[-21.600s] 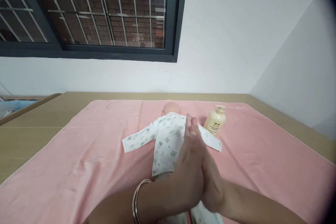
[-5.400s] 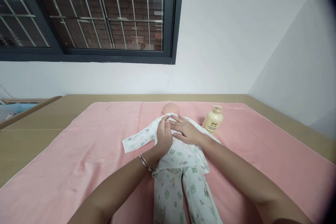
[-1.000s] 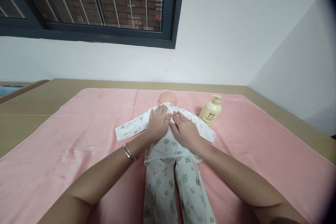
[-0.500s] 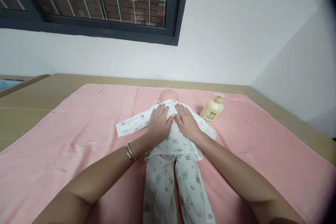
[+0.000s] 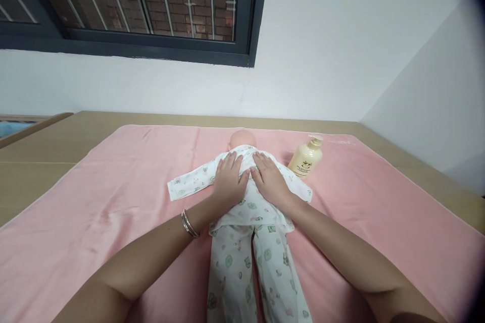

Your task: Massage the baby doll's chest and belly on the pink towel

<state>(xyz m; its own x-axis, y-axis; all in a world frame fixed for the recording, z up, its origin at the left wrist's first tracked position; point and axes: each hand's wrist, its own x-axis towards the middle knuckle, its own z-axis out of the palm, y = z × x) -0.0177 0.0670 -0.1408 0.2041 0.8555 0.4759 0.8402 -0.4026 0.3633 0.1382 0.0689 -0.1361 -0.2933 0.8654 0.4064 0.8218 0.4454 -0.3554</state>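
A baby doll in white patterned top and trousers lies stretched out on a pink sheet, its bald head at the far end and its face out of sight. My left hand rests flat on the left of the doll's upper body, fingers pointing toward its head. On the right of the upper body my right hand lies flat too. Both thumbs come close together near the middle. A pale yellow pump bottle stands just right of the doll's shoulder. Two silver bangles circle my left wrist.
Under the pink sheet is a wooden surface with a raised edge at the far left. A white wall rises behind it, with a dark-framed barred window at upper left. Another wall closes off the right side.
Both hands stay flat on the doll, with almost no movement. The whole view has tilted slightly; doll and bottle keep their places.
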